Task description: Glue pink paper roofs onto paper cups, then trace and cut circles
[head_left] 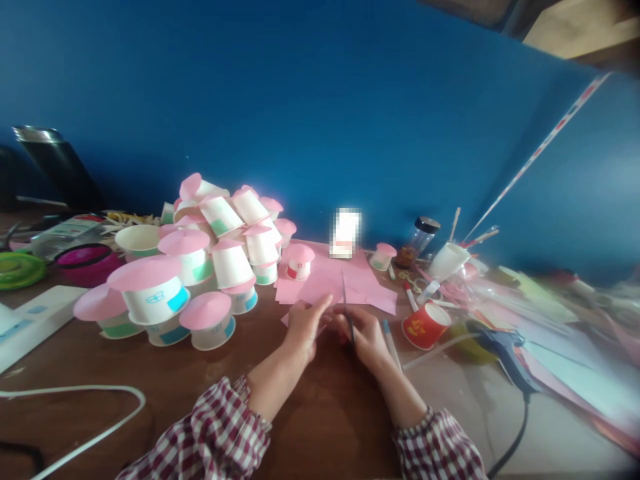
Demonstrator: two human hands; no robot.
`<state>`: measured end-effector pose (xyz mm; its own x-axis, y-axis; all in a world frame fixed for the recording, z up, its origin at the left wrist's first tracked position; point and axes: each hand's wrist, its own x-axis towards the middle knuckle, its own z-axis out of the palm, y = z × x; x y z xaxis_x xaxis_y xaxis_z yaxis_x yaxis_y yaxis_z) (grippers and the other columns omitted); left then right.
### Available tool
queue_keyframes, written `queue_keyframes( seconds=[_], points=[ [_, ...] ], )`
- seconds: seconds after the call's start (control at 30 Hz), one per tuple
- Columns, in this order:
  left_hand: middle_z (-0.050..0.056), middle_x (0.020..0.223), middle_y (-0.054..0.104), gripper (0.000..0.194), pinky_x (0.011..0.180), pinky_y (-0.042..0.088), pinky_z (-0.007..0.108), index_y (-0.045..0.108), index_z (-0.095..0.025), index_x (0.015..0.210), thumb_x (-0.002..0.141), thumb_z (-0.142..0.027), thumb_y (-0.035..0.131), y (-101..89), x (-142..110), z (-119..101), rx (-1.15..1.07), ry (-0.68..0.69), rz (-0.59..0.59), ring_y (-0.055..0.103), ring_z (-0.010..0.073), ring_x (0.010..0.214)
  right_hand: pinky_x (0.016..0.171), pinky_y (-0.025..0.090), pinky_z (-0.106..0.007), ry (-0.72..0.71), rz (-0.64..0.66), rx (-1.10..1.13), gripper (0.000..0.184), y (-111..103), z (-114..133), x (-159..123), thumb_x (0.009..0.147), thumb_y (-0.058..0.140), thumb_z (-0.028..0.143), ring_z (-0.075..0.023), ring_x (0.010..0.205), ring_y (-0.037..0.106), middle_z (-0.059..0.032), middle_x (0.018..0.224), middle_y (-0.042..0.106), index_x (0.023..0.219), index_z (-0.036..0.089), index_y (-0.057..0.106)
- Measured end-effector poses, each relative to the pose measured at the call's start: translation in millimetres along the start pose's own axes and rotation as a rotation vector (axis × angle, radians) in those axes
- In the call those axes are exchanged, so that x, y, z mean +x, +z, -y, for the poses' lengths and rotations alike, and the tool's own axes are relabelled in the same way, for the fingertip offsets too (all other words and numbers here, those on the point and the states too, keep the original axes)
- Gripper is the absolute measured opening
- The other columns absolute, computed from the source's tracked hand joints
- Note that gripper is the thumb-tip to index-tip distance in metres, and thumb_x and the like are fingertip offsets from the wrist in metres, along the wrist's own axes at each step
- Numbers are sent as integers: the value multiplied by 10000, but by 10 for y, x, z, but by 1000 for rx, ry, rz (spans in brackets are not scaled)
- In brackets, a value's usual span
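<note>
My right hand (361, 337) is closed on a pair of scissors (345, 297), whose narrow blades point up and away from me. Just left of it, my left hand (303, 330) has its thumb raised and the fingers curled inward; what they pinch is too blurred to make out. Sheets of pink paper (327, 283) lie flat on the table beyond both hands. On those sheets stands a small paper cup with a pink cone roof (300, 261). A white pen (391, 340) lies beside my right wrist.
Many pink-roofed paper cups (233, 263) are piled at left. A red paper cup (427, 325), a glue gun (510, 350) with a cord, a lidded jar (419, 240) and a white cup with sticks (449, 260) stand or lie at right. A white cable (100, 389) curves at front left.
</note>
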<state>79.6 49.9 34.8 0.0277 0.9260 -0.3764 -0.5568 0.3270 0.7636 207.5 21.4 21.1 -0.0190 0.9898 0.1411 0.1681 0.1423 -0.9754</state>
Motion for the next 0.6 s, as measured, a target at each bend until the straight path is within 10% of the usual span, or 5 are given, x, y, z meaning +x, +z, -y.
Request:
queue_keyframes(
  seconds=[0.6],
  points=[
    [52, 554, 654, 219, 480, 510, 239, 628, -104, 668, 626, -273, 761, 19, -30, -8, 13, 9, 49, 625, 148, 478, 492, 389, -235, 11, -5, 3, 403, -4, 37, -6, 773, 653, 482, -106, 493, 478, 27, 541, 526, 963, 127, 673]
  ],
)
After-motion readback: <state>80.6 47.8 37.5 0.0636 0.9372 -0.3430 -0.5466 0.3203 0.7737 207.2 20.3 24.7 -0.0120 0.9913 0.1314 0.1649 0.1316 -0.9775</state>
